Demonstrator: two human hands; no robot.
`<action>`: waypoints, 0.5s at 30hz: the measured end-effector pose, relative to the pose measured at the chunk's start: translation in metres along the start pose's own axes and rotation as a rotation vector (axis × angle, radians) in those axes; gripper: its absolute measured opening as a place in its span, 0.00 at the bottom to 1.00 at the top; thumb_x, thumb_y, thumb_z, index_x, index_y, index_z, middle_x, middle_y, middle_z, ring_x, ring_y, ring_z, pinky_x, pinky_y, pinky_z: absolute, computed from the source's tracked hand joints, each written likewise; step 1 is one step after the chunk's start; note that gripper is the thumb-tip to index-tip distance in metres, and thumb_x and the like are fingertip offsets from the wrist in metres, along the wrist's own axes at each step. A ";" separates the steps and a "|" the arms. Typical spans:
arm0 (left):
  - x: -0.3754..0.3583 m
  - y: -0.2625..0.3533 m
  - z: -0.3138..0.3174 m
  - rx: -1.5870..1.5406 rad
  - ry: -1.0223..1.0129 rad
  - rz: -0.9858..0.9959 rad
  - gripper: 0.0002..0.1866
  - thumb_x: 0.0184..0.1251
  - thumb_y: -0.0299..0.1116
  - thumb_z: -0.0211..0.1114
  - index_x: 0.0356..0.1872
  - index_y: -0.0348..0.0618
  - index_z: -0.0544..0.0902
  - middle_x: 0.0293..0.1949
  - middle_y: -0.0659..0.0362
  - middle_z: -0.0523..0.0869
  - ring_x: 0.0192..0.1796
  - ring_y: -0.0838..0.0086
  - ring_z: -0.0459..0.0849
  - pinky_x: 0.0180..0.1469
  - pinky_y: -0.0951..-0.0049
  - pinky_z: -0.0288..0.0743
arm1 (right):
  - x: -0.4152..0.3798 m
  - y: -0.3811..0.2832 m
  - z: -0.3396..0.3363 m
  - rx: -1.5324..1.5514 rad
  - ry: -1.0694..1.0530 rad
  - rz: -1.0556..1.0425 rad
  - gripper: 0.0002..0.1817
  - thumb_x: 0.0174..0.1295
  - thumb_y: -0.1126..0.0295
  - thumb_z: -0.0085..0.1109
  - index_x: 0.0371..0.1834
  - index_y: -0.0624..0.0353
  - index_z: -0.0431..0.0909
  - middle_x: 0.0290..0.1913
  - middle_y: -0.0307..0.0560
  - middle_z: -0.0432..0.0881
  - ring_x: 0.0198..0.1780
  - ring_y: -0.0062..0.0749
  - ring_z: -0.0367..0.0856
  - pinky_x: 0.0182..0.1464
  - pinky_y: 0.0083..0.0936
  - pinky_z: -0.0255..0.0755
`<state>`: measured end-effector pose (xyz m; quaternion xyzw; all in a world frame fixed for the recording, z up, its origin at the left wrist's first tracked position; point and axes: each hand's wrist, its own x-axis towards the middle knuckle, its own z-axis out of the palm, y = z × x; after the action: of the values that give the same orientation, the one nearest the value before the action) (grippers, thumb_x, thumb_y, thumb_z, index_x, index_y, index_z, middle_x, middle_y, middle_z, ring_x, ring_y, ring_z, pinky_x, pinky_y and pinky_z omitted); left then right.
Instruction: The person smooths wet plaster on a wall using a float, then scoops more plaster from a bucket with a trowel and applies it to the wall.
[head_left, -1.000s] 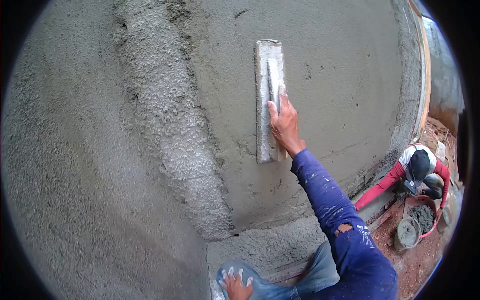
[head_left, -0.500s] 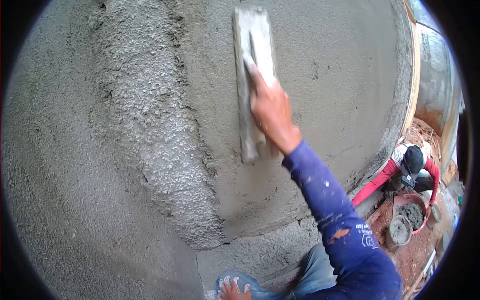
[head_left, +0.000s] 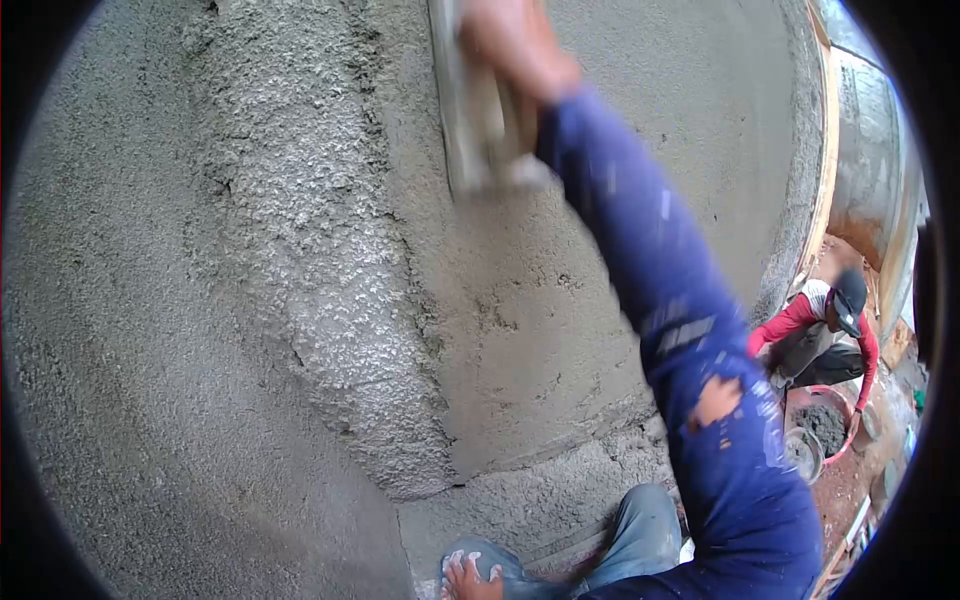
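Note:
My right hand [head_left: 520, 45] grips a long plastering float [head_left: 470, 130] by its handle and holds it against the wet plaster wall [head_left: 540, 350]. The float stands lengthwise up the wall, its upper end cut off by the picture edge. Both are blurred by motion. At the bottom, my left hand [head_left: 470, 580] lies on my knee [head_left: 480, 555], fingers spread and tips coated in pale mortar. It holds nothing.
Left of the float runs a rough, raised strip of mortar [head_left: 330, 270]. At lower right a co-worker [head_left: 825, 330] in red sleeves crouches by a red tub [head_left: 825, 425] of mortar and a bucket [head_left: 803, 455]. A wooden board [head_left: 828, 150] edges the wall.
My right hand and the float have moved up the wall and slightly left. The co-worker has drawn one arm back from the wall side. My left hand stays on the knee.

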<state>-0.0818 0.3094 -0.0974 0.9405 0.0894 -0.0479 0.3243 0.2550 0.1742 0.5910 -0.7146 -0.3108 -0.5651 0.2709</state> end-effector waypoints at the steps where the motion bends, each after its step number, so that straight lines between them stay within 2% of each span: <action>1: -0.002 -0.001 -0.001 -0.033 0.000 0.019 0.42 0.69 0.63 0.54 0.77 0.53 0.55 0.78 0.45 0.47 0.79 0.45 0.39 0.77 0.44 0.34 | -0.050 0.000 0.014 -0.255 0.101 -0.101 0.23 0.60 0.76 0.50 0.61 0.67 0.68 0.23 0.57 0.78 0.21 0.46 0.79 0.24 0.47 0.73; 2: 0.003 -0.003 -0.002 -0.065 0.008 0.046 0.42 0.69 0.63 0.53 0.77 0.52 0.54 0.78 0.45 0.46 0.79 0.44 0.38 0.76 0.42 0.34 | -0.107 -0.010 0.026 -0.322 0.122 -0.013 0.26 0.62 0.74 0.52 0.66 0.66 0.66 0.27 0.60 0.80 0.22 0.49 0.80 0.24 0.45 0.75; 3: 0.013 -0.008 0.000 -0.064 0.024 0.062 0.42 0.69 0.63 0.53 0.77 0.52 0.54 0.78 0.45 0.46 0.79 0.44 0.38 0.76 0.42 0.34 | -0.167 -0.014 0.040 -0.406 0.123 -0.024 0.30 0.63 0.72 0.54 0.69 0.65 0.63 0.35 0.66 0.80 0.27 0.54 0.82 0.27 0.44 0.77; 4: 0.021 -0.016 0.005 -0.063 0.035 0.095 0.41 0.70 0.61 0.53 0.77 0.51 0.56 0.78 0.44 0.48 0.79 0.43 0.39 0.75 0.39 0.35 | -0.222 -0.015 0.051 -0.234 0.110 -0.062 0.29 0.64 0.70 0.57 0.69 0.64 0.64 0.42 0.70 0.79 0.33 0.59 0.82 0.31 0.46 0.78; 5: 0.018 -0.023 0.012 -0.063 0.027 0.120 0.39 0.71 0.59 0.53 0.76 0.50 0.57 0.78 0.44 0.49 0.79 0.42 0.41 0.75 0.37 0.35 | -0.273 -0.029 0.053 -0.179 -0.119 0.215 0.33 0.60 0.75 0.52 0.72 0.56 0.62 0.46 0.71 0.77 0.38 0.66 0.81 0.37 0.51 0.79; 6: 0.009 -0.030 0.019 -0.059 0.019 0.109 0.39 0.71 0.59 0.53 0.76 0.50 0.57 0.78 0.44 0.49 0.79 0.42 0.41 0.75 0.37 0.35 | -0.305 -0.032 0.055 -0.100 -0.077 0.155 0.33 0.60 0.73 0.55 0.73 0.55 0.62 0.47 0.72 0.77 0.36 0.66 0.81 0.36 0.50 0.79; 8: 0.017 -0.030 0.027 -0.090 0.129 0.114 0.36 0.73 0.56 0.53 0.75 0.47 0.61 0.77 0.43 0.52 0.78 0.40 0.44 0.74 0.34 0.37 | -0.315 -0.035 0.053 -0.104 -0.103 0.154 0.33 0.61 0.71 0.56 0.73 0.54 0.62 0.46 0.73 0.76 0.36 0.66 0.81 0.36 0.50 0.79; 10: 0.024 -0.030 0.020 -0.031 0.100 0.111 0.35 0.73 0.54 0.53 0.74 0.46 0.62 0.76 0.43 0.54 0.77 0.41 0.47 0.74 0.35 0.39 | -0.270 -0.031 0.051 -0.102 -0.103 0.133 0.32 0.63 0.70 0.56 0.72 0.55 0.62 0.42 0.73 0.77 0.33 0.66 0.80 0.34 0.51 0.77; 11: 0.023 -0.029 0.017 0.022 0.058 0.095 0.33 0.74 0.52 0.53 0.73 0.45 0.64 0.76 0.43 0.55 0.77 0.42 0.49 0.74 0.37 0.42 | -0.229 -0.027 0.049 -0.138 -0.072 0.095 0.30 0.63 0.70 0.58 0.70 0.58 0.66 0.38 0.69 0.79 0.33 0.60 0.82 0.34 0.47 0.78; 13: 0.014 -0.012 -0.004 0.028 0.044 0.105 0.33 0.74 0.51 0.53 0.74 0.46 0.62 0.76 0.44 0.54 0.77 0.43 0.50 0.74 0.39 0.44 | -0.124 -0.033 0.032 -0.149 0.008 -0.004 0.29 0.61 0.72 0.52 0.69 0.58 0.66 0.28 0.66 0.79 0.28 0.58 0.80 0.30 0.49 0.75; 14: 0.008 -0.005 -0.008 0.039 0.044 0.128 0.33 0.74 0.50 0.53 0.75 0.46 0.61 0.77 0.45 0.54 0.77 0.45 0.50 0.74 0.41 0.46 | -0.069 -0.032 0.025 -0.086 -0.008 -0.022 0.27 0.61 0.72 0.52 0.67 0.61 0.67 0.29 0.66 0.80 0.29 0.58 0.81 0.31 0.51 0.75; 15: 0.000 -0.005 -0.004 0.035 0.019 0.118 0.33 0.74 0.50 0.53 0.75 0.46 0.61 0.77 0.45 0.54 0.77 0.45 0.50 0.74 0.41 0.46 | -0.008 -0.025 0.022 -0.095 -0.024 -0.127 0.26 0.62 0.71 0.53 0.64 0.68 0.67 0.30 0.67 0.81 0.30 0.59 0.81 0.32 0.51 0.74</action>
<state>-0.0823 0.3157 -0.0977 0.9500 0.0359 -0.0212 0.3093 0.2489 0.2059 0.5796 -0.7123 -0.3315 -0.5867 0.1965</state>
